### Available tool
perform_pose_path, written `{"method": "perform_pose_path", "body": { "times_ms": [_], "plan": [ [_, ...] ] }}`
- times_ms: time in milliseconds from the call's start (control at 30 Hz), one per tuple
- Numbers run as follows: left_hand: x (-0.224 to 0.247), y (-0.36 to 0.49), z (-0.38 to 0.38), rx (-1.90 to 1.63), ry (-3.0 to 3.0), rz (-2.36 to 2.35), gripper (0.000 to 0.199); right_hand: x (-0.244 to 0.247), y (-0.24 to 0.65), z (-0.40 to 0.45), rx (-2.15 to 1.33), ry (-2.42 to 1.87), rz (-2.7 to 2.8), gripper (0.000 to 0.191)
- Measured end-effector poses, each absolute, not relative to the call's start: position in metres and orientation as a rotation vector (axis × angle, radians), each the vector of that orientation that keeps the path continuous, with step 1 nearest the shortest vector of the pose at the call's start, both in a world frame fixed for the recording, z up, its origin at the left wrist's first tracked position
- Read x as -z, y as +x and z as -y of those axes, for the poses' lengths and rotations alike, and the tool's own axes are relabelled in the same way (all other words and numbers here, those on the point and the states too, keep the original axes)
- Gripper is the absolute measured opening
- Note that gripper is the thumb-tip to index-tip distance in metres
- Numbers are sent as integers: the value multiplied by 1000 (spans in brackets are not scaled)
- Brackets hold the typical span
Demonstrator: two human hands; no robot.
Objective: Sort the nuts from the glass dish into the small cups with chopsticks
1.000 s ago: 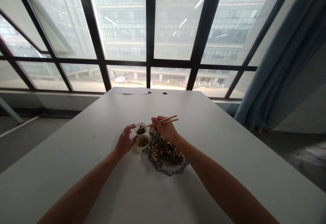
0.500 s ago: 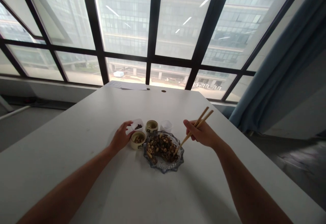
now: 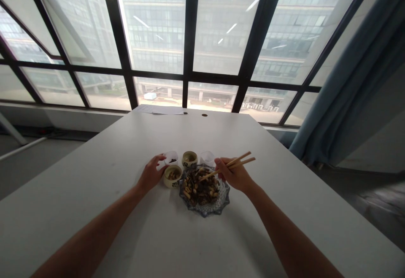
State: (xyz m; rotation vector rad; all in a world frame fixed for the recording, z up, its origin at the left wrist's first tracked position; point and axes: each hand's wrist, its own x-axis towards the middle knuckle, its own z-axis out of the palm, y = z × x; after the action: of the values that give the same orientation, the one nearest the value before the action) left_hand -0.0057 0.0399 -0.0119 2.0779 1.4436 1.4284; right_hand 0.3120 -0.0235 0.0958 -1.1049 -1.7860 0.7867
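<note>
Wooden chopsticks point(image 3: 238, 160) are held in my right hand point(image 3: 233, 174), their tips over the brown mixed food point(image 3: 200, 187) in a scalloped glass plate point(image 3: 218, 207). My left hand point(image 3: 152, 171) has thumb and fingers apart at the left of two small containers: a white cup point(image 3: 174, 155) with dark bits inside, touched or nearly touched by the fingertips, and a cream cup point(image 3: 171, 182) with brownish pieces, beside the thumb. Behind the plate stand another cream cup point(image 3: 189, 163) and a clear white cup point(image 3: 207, 158), whose contents I cannot make out.
All of this stands on a long white table point(image 3: 133, 143). White papers point(image 3: 164, 110) lie at its far edge, near two round holes. Large windows rise beyond it, and a blue curtain point(image 3: 335, 96) hangs at the right.
My right hand has moved left and the chopsticks now lie flatter, their tips shifted from the plate's right side to over the food's middle. My left hand stays beside the cups.
</note>
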Motion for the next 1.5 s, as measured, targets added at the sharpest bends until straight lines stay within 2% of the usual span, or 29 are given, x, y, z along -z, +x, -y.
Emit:
{"method": "perform_pose_path", "body": {
  "times_ms": [167, 400, 700, 833, 1000, 1200, 1333, 1500],
  "plan": [
    [11, -6, -40, -1391, 2061, -1450, 28, -103, 325, 24, -700, -1125, 1581, 61],
    [10, -7, -39, -1353, 2078, -1460, 29, -106, 325, 25, -537, -1054, 1919, 53],
    [11, -7, -39, -1355, 2061, -1446, 29, -101, 320, 25, -592, -1005, 1978, 48],
    [11, -8, -39, -1345, 2067, -1450, 29, -92, 321, 19, -717, -1057, 1793, 53],
    [12, -8, -39, -1337, 2064, -1447, 29, -81, 329, 2, -890, -1164, 1275, 58],
    [11, -8, -39, -1335, 2057, -1441, 29, -69, 345, -14, -1114, -1212, 904, 51],
    [11, -7, -39, -1340, 2061, -1449, 30, -75, 339, -5, -952, -1173, 988, 55],
    [14, -6, -41, -1357, 2058, -1444, 31, -98, 303, 35, -603, -892, 1476, 51]
  ]
}}
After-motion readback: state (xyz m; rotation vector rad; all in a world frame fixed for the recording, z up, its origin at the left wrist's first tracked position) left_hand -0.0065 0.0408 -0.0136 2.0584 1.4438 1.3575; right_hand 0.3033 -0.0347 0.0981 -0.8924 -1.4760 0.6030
